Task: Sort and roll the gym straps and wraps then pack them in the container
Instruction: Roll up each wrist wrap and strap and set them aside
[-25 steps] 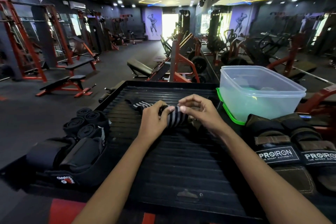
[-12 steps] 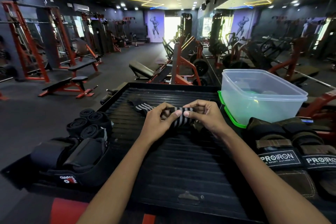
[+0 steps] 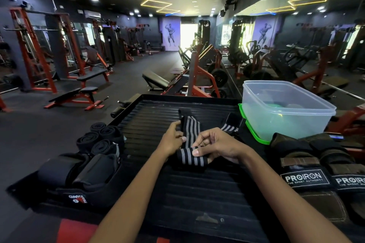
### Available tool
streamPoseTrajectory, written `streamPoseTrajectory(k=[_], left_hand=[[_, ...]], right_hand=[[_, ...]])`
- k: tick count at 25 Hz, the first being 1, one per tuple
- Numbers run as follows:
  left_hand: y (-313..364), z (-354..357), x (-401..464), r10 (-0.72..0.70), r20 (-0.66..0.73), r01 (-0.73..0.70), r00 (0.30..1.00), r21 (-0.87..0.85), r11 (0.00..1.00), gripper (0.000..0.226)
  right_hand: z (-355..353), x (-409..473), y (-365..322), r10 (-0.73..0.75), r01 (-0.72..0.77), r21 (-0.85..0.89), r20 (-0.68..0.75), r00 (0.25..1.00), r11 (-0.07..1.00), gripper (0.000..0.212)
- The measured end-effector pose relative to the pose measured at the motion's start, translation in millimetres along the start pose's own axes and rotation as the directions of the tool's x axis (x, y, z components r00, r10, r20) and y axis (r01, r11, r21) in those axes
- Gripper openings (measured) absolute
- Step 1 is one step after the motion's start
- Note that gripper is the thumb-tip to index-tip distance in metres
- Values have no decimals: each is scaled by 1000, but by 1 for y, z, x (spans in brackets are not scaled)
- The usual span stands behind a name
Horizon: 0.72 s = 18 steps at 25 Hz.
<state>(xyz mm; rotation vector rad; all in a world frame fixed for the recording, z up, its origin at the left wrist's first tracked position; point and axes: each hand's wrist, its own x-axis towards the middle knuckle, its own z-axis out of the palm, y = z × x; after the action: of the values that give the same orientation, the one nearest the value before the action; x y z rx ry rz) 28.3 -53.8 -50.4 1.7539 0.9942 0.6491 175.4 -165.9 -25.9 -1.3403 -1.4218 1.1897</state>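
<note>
Two bare, sleeveless forearms; no jewellery

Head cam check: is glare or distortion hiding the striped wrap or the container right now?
Head view: striped wrap sharp and evenly lit between left hand and right hand; container clear; far doorway blown out; wide-angle bending at edges; black rolls dim against dark platform.

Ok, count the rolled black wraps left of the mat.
4, clustered at the mat's left edge: far one, right one, left one, nearest one. More may be hidden.
</note>
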Motion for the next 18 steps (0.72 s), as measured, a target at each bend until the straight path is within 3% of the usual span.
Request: streamPoseTrajectory(k=[2,4,6,8,11,14,18], left_hand=[[2,5,0,40,44,-42,998,38,998,59],[5,6,-3,106,-46,-99,993,134,986,50],[7,3,-5,274,-150,-240,950,210,948,31],[11,1,-9,371,-90,-360,924,114,926,16],[16,4,-16,400,12,-398,916,-87,913,12],[20,4,-15,411,-26,-409,911,-190,893,10],[20,2,-17,448,-11,-443,894,-171,880,11]], right_hand=[[-2,0,3,10,-12,-78,-29,1000,997,16],[-5,1,6,2,-21,-166,-116,993,986,15],[-8,1,7,-20,-22,-178,-229,973,984,15],[-13,2,7,-67,17,-144,-346,936,989,16],[-17,2,6,-165,123,-125,-435,885,985,17],[-12,3,2,-250,206,-147,-434,866,968,20],[-10,2,3,-360,295,-224,-361,860,929,29]])
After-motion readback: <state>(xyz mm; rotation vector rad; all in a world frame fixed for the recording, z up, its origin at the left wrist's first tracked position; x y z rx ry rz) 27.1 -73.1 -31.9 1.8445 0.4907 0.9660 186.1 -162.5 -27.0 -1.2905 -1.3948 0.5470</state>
